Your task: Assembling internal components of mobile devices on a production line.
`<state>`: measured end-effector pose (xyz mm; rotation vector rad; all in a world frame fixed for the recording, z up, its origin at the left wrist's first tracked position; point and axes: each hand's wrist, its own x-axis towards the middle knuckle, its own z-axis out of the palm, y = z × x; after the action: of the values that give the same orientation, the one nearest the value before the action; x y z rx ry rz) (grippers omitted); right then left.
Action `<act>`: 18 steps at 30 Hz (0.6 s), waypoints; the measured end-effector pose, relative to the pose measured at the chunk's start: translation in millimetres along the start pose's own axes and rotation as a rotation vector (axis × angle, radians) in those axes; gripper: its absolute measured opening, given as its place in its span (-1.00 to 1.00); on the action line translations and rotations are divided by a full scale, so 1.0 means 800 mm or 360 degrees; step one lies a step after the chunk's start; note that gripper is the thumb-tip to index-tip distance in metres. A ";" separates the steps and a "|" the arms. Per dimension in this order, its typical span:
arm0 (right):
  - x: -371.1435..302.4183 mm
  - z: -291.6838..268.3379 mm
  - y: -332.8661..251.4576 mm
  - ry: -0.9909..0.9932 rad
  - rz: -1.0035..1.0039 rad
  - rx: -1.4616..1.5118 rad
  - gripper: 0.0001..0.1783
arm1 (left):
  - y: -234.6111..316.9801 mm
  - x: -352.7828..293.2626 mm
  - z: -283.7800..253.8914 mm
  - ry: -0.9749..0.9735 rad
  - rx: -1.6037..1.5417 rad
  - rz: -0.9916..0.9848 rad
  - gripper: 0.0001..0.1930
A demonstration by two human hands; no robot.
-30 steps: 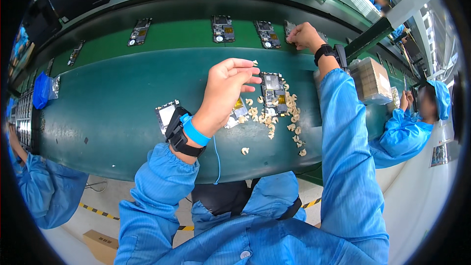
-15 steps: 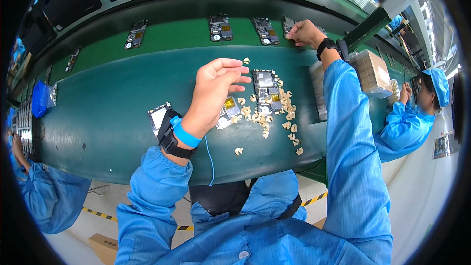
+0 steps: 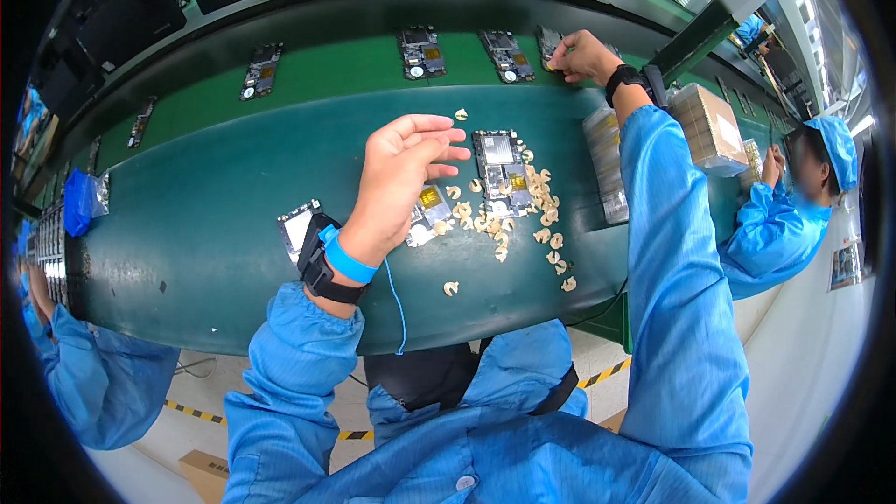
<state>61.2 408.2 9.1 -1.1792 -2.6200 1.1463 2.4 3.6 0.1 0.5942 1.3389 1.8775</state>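
My left hand hovers over the green work mat, fingers stretched and apart, with nothing visible in it. Close to its index fingertip is a small cream plastic piece. Just right of that hand lies a circuit board, with several similar cream pieces scattered on and around it. Another board is partly covered by the left hand, and one more lies by the left wrist. At the far strip, my right hand pinches the near edge of a circuit board; its fingertips partly hide the contact.
Several circuit boards lie spaced along the far green strip. Stacked trays and a wrapped carton stand at right. A blue cord trails from my left wrist. Co-workers sit at right and left.
The view has shifted slightly. My right hand has edged a little to the right against the mat, still pinching at the far board. My left hand keeps its pose.
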 end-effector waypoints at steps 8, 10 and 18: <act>-0.025 0.033 -0.057 0.0333 -0.0371 -0.0556 -0.59 | -0.001 -0.001 0.002 -0.0035 -0.0035 0.0006 -0.74; -0.037 0.070 -0.077 0.0281 -0.0288 -0.0779 -0.46 | 0.001 -0.002 0.001 -0.0025 -0.0017 -0.0002 -0.74; -0.045 0.092 -0.083 0.0469 -0.0130 -0.0756 -0.33 | 0.000 0.002 0.001 -0.0023 -0.0023 -0.0013 -0.75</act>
<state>21.6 310.5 7.1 -1.1763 -2.7406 0.3033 2.0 5.2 0.1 0.5934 1.3154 1.8714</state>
